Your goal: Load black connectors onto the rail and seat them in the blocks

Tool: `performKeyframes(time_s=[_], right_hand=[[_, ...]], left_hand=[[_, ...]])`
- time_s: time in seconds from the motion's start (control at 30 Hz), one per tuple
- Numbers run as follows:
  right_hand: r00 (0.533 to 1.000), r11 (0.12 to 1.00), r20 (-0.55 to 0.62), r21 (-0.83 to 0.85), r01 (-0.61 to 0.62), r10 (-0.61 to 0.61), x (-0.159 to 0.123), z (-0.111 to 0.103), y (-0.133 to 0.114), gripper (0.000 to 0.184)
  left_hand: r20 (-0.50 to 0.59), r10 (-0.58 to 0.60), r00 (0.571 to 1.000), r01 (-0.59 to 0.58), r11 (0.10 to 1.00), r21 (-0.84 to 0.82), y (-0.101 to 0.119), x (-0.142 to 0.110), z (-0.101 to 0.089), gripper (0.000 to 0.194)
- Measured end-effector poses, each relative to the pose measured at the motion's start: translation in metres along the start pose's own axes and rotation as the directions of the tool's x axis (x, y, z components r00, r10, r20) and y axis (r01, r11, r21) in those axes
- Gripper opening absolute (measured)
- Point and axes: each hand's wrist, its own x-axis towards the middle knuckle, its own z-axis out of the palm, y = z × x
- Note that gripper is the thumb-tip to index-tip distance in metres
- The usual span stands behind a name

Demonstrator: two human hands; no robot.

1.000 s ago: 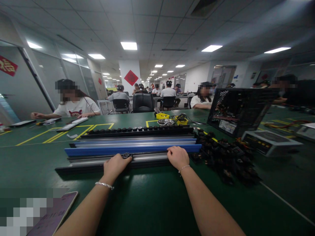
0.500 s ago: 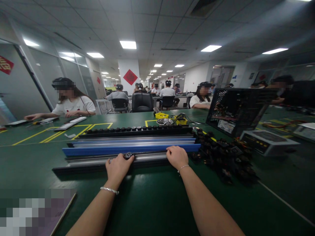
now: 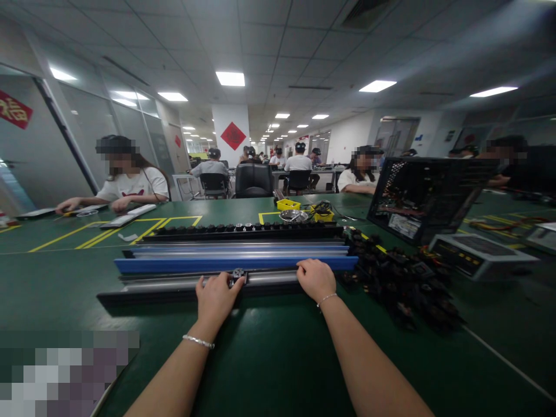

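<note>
A long rail [image 3: 273,278] with black edges and a silvery channel lies crosswise in front of me. My left hand [image 3: 217,298] is closed around a small black part [image 3: 238,275] that sits in the channel, thumb and fingers on its sides. Farther right, my right hand [image 3: 318,281] has its curled fingers on the same rail; whether a small part is under them is hidden. Just behind lies a blue-edged rail [image 3: 156,266]. Beyond it, a black rail [image 3: 278,233] carries a row of several small black parts.
A heap of small black parts [image 3: 402,284] lies right of the rails. Behind it stand an open computer case [image 3: 425,197] and a power supply [image 3: 482,255]. Yellow trays [image 3: 288,205] and a metal dish [image 3: 293,215] are at the back. Co-workers sit across the green table [image 3: 260,359].
My left hand has slid to the right along the rail, and the small black part has moved with it. My right hand has stayed in place on the rail.
</note>
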Motion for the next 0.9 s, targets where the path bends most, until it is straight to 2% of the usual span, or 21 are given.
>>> performKeyframes(time_s=[0.17,0.53,0.7,0.8,0.9], right_hand=[[1.000,1.000,-0.011,0.004,0.003,-0.003,0.000,0.000,0.001,0.032],[0.997,1.000,-0.075,0.016,0.011,-0.010,0.001,0.006,0.003,0.030],[0.992,0.997,-0.129,0.073,0.020,-0.010,0.002,0.007,-0.003,0.029],[0.990,0.989,-0.136,0.136,0.065,-0.046,0.001,0.005,-0.013,0.030],[0.983,0.967,-0.120,0.198,0.158,-0.136,-0.001,0.004,-0.025,0.032]], left_hand=[[-0.002,0.147,0.989,-0.147,0.989,-0.004,0.007,-0.006,0.004,0.042],[-0.041,0.226,0.973,-0.226,0.974,-0.011,0.013,-0.012,0.003,0.037],[-0.108,0.292,0.950,-0.293,0.956,0.012,0.017,-0.016,0.007,0.036],[-0.116,0.345,0.931,-0.346,0.938,0.017,0.021,-0.017,0.009,0.037],[-0.088,0.401,0.912,-0.400,0.916,0.023,0.023,-0.018,0.010,0.037]])
